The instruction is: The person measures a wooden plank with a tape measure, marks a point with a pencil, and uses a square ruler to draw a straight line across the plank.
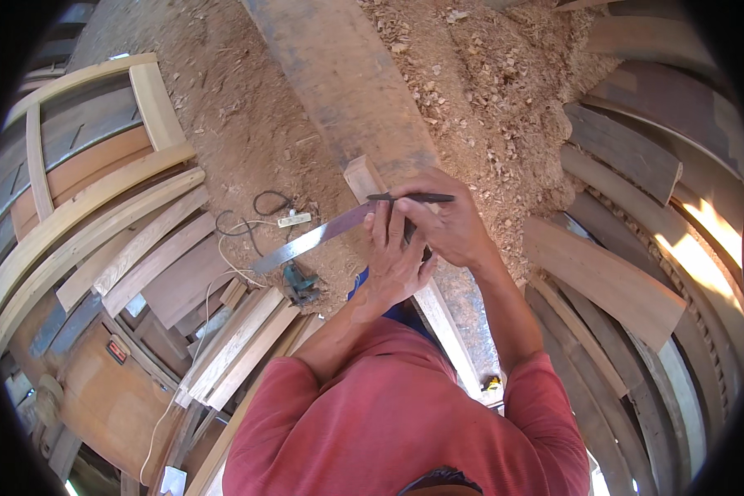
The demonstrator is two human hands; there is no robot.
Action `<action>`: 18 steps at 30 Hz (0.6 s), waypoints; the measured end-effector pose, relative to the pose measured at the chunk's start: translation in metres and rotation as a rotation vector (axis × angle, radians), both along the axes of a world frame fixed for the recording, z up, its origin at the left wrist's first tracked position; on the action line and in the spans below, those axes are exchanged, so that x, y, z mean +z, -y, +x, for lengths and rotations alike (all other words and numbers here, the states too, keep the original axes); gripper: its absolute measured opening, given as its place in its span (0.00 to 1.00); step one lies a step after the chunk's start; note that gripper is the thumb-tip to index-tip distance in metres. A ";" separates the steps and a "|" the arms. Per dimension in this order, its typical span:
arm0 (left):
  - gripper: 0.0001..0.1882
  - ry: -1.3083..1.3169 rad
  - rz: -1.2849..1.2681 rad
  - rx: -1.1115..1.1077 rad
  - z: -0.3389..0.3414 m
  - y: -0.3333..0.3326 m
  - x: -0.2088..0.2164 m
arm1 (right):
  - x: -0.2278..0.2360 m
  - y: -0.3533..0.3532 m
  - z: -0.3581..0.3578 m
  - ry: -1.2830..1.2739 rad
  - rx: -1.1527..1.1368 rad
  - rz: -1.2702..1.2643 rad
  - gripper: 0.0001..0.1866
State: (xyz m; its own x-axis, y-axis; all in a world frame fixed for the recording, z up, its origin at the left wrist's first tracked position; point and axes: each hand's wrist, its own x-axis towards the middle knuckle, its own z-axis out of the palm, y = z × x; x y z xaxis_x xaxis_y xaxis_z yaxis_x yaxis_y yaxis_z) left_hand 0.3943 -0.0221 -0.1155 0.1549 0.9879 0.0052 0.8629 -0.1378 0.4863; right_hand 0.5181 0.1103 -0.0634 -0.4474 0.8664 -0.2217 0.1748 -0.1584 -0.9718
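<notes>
A long pale wooden bar runs away from my body, its far end showing past my hands. Across it lies a try square whose metal blade sticks out to the left; its dark handle is mostly hidden under my fingers. My left hand presses the square to the bar, fingers stretched forward and thumb by the handle. Just beyond, my right hand pinches a slim dark pencil. The pencil lies almost level, its tip pointing left over the bar near the blade.
Under the bar, a wide worn plank stretches away over ground strewn with wood shavings. To the left are a white power strip, cables, a teal power tool, stacked boards and a wooden frame. More boards lie right.
</notes>
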 end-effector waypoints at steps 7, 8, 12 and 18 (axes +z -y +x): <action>0.31 0.012 0.008 -0.015 -0.001 -0.003 0.004 | 0.006 -0.016 0.003 0.076 0.069 0.078 0.07; 0.32 0.010 0.019 -0.029 -0.002 0.000 -0.002 | 0.008 -0.018 0.003 0.099 0.090 0.086 0.07; 0.30 0.040 0.033 -0.030 -0.002 0.001 -0.004 | 0.012 -0.019 0.000 0.123 0.158 0.136 0.06; 0.30 0.043 0.028 -0.021 -0.002 -0.003 0.000 | 0.015 -0.027 0.017 0.155 0.083 0.130 0.05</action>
